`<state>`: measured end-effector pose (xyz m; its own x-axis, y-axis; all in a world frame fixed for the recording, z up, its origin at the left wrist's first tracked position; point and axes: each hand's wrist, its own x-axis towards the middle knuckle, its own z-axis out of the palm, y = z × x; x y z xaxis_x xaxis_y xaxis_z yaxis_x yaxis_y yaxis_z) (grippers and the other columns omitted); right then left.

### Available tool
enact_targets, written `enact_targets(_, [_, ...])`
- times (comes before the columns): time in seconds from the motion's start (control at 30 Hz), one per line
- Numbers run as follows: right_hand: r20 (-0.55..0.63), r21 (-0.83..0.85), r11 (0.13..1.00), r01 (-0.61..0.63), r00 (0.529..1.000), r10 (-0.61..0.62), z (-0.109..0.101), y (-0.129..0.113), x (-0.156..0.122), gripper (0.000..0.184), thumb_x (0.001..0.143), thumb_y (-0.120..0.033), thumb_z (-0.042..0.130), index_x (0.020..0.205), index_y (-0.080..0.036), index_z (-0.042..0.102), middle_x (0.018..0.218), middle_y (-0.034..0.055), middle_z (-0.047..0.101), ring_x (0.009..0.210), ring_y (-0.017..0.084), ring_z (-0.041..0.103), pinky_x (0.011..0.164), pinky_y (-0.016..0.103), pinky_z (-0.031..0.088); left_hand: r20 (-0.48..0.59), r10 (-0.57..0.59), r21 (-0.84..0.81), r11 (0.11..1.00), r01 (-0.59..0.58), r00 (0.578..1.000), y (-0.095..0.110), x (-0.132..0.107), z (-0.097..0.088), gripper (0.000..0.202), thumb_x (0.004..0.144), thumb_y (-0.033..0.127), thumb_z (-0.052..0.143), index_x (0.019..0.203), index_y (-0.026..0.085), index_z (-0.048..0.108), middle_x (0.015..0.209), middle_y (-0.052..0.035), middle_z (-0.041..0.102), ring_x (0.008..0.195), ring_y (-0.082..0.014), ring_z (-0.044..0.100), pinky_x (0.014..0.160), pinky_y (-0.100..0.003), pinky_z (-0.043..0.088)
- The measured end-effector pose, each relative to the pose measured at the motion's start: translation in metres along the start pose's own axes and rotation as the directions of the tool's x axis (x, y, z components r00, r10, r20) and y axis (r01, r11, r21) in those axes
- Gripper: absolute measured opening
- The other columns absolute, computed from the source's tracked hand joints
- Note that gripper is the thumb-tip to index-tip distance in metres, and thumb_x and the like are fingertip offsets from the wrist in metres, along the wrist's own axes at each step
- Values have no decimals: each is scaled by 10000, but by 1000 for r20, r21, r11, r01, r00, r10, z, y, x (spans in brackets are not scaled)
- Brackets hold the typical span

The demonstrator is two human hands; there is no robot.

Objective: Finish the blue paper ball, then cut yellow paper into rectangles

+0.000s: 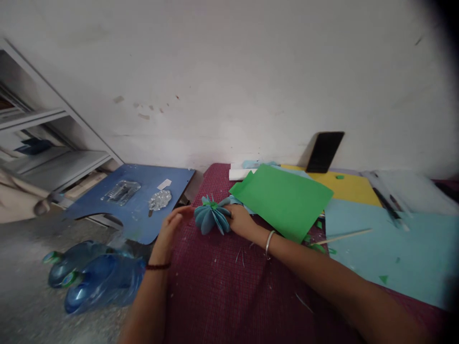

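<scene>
A folded blue paper flower [211, 217] with a small green centre rests on the maroon checked cloth [222, 291]. My right hand [241, 220] grips its right side, fingers closed on the paper. On the flower's left, my left hand [171, 229] hovers with fingers apart and slightly curled, fingertips close to the petals and holding nothing. A metal bangle circles my right wrist; a dark beaded band circles my left.
Green [283, 198], yellow [349, 187] and light blue [394, 248] paper sheets lie to the right with a thin wooden stick [344, 236]. A dark phone [324, 152] leans on the wall. A blue board [136, 198] and blue water bottles [96, 279] are on the left.
</scene>
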<state>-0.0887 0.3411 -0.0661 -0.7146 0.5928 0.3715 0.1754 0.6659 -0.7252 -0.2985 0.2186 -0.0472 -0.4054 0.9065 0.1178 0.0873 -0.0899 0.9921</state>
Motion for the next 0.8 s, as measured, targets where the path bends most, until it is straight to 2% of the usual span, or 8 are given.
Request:
enact_targets(0.03, [7,-5,1000,4,1000,-4,-1,0,1,172,856,-218,567,727,-178,672,766,33,704,676,155,593,643,253,393,-35,14,-9,1000,-14,999,6,5,-4,433,802,498,591,1079,176,672,1094,-101,699,1020,-230,638,940,-381,475])
enact_targets(0.1, [15,-15,1000,7,1000,-7,-3,0,1,171,860,-220,560,749,-176,682,789,43,710,685,160,596,648,258,395,-53,24,12,1000,-23,998,13,16,-5,398,797,445,628,1101,189,660,1143,-96,681,1033,-208,628,955,-361,462])
enact_targets(0.23, [23,-29,1000,11,1000,-11,-3,-4,0,170,862,-214,550,767,-177,686,801,46,712,684,163,598,659,263,403,63,-30,45,999,27,998,12,32,15,464,656,307,774,1087,168,677,1098,-105,698,972,-214,646,919,-365,483])
enact_targets(0.37, [16,-43,999,9,1000,-8,-3,-7,-1,166,852,-199,551,750,-184,681,778,35,706,663,163,589,647,261,400,97,-59,20,998,57,994,-1,29,31,434,641,299,783,1035,143,691,991,-98,727,889,-204,665,846,-337,510])
enact_targets(0.47, [7,-45,999,-5,1000,5,-3,-5,-1,158,845,-193,552,745,-182,675,776,34,703,658,163,581,642,260,395,57,-73,-16,997,74,996,-6,23,29,384,674,329,766,996,134,691,964,-93,727,844,-179,661,793,-293,513])
enact_targets(0.6, [17,-32,999,-20,1000,20,-2,-3,0,171,848,-205,548,723,-177,662,739,27,687,639,157,566,624,255,387,4,-99,-69,993,99,995,-8,23,24,416,780,444,642,1066,142,652,981,-98,715,779,-164,657,710,-284,520])
enact_targets(0.7, [36,-20,1000,-9,999,10,-2,-2,1,194,862,-228,544,719,-176,664,741,22,684,642,150,566,629,249,393,15,-104,-60,993,105,994,-9,25,25,470,716,407,707,1098,141,637,993,-99,705,781,-169,652,715,-290,518])
enact_targets(0.8, [36,-24,1000,4,999,-3,-3,-3,1,184,862,-237,554,731,-177,668,762,22,690,658,146,571,638,246,393,31,-73,-11,997,73,997,-8,27,28,481,628,291,763,1075,149,656,888,-56,702,742,-157,624,700,-274,500])
